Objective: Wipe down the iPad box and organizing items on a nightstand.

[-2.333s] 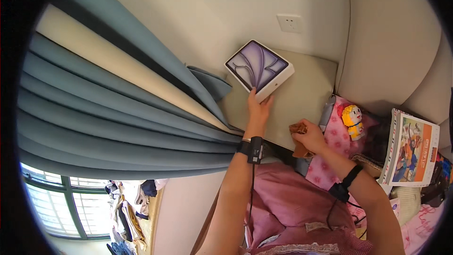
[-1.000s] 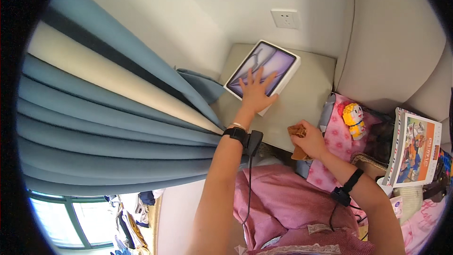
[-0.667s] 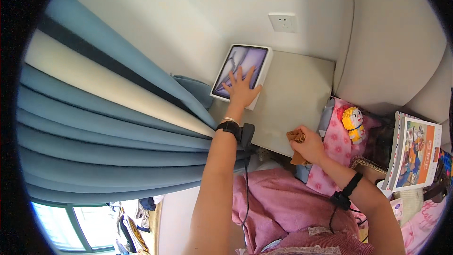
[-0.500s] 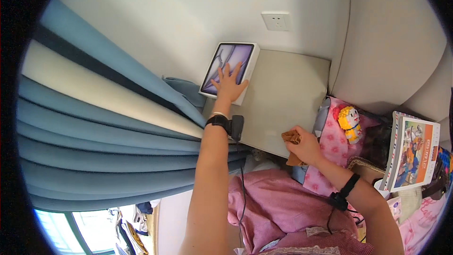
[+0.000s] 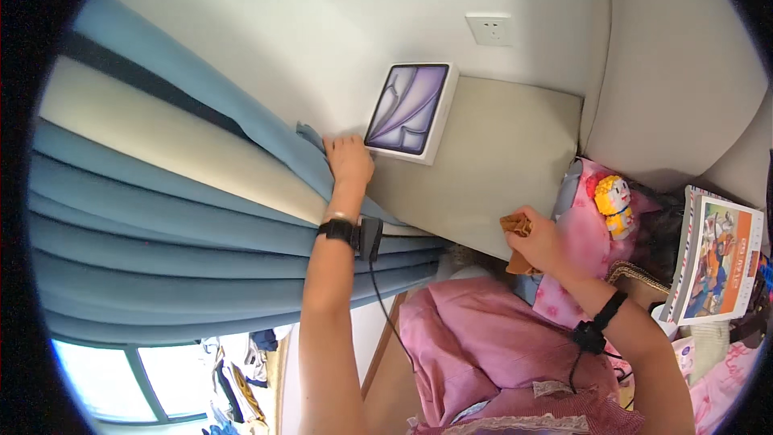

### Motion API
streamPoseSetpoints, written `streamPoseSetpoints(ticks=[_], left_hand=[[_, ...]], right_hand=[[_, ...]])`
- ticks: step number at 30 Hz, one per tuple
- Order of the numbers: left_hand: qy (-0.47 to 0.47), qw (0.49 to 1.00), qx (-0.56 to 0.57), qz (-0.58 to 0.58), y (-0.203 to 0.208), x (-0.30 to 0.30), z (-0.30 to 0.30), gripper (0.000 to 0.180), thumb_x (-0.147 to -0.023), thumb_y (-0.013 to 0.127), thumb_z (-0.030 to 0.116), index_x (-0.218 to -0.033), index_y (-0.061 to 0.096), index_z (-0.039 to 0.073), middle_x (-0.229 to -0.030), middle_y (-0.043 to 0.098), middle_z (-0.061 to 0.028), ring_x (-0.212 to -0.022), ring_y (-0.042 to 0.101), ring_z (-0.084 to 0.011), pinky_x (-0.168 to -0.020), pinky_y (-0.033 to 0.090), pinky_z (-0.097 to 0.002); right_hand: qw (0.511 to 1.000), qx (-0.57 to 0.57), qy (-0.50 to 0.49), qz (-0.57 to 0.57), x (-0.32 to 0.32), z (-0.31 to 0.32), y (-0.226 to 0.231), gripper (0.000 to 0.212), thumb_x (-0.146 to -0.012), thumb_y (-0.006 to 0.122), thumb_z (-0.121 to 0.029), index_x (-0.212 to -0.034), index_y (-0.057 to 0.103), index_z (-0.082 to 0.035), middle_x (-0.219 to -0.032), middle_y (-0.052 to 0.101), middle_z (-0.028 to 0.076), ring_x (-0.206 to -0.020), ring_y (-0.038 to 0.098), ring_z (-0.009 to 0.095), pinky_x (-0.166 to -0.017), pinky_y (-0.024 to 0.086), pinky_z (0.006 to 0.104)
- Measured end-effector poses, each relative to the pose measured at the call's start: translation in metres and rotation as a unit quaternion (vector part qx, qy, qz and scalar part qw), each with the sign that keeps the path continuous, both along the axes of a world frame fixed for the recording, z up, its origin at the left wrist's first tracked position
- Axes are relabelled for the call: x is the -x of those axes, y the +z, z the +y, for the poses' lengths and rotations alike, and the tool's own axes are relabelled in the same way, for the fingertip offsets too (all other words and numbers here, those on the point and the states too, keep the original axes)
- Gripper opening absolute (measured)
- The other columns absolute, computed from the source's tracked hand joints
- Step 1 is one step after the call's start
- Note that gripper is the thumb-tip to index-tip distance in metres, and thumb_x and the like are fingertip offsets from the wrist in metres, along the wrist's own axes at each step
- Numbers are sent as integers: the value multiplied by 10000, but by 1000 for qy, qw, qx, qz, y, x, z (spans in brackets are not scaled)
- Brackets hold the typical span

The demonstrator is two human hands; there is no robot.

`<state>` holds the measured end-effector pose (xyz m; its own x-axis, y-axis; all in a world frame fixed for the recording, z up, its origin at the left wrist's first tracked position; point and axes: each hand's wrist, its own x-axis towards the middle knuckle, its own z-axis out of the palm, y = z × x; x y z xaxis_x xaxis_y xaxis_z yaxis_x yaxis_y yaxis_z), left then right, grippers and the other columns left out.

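At the inner edge of the blue curtain (image 5: 266, 157), my left hand (image 5: 349, 163) has its fingers curled over the cloth, close to the lower left corner of a white tablet box (image 5: 411, 109). The box lies flat, its picture of a tablet with purple swirls facing up, on a beige cabinet top (image 5: 491, 145). My right hand (image 5: 538, 243) is closed around a crumpled brown cloth (image 5: 519, 225) at the cabinet's near right edge. Part of the cloth sticks out above the fingers and part hangs below them.
A wall socket (image 5: 489, 30) sits above the cabinet. To the right stand a padded beige headboard (image 5: 684, 64), a yellow and white block figure (image 5: 614, 205) on pink cloth and a desk calendar (image 5: 717, 258). A window (image 5: 153, 379) shows at lower left.
My left hand has left the top of the tablet box and moved left and nearer, onto the curtain edge. My right hand still holds the brown cloth. The view has shifted slightly.
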<state>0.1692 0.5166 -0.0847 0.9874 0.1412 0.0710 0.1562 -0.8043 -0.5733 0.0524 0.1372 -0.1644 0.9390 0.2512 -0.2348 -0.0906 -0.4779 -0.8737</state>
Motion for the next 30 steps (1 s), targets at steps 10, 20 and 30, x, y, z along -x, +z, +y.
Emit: streamPoseSetpoints(ticks=[10, 20, 30], left_hand=[[80, 979, 67, 177, 36, 131, -31, 381, -888, 672, 453, -1074, 739, 127, -1008, 735, -95, -1039, 676, -287, -957, 463, -481], [-173, 713, 679, 10, 20, 265, -155, 958, -864, 761, 416, -1574, 231, 50, -1535, 333, -273, -1397, 398, -399, -1156, 345, -415], [91, 675, 688, -252, 75, 398, -163, 885, -754, 820, 245, -1501, 381, 62, -1359, 459, -181, -1209, 573, -349, -1037, 464, -379]], right_hand=[[998, -15, 3, -65, -7, -4, -2, 378, -779, 724, -284, -1081, 650, -70, -932, 721, 162, -893, 701, 352, -791, 549, 422], [912, -307, 25, 270, -1, 31, 17, 366, -893, 700, -163, -1213, 584, -30, -1130, 644, 94, -993, 656, 241, -872, 549, 368], [755, -350, 339, 438, 134, 129, 122, 433, -1009, 584, -270, -1397, 470, -116, -1292, 560, 70, -1176, 568, 199, -960, 496, 379]])
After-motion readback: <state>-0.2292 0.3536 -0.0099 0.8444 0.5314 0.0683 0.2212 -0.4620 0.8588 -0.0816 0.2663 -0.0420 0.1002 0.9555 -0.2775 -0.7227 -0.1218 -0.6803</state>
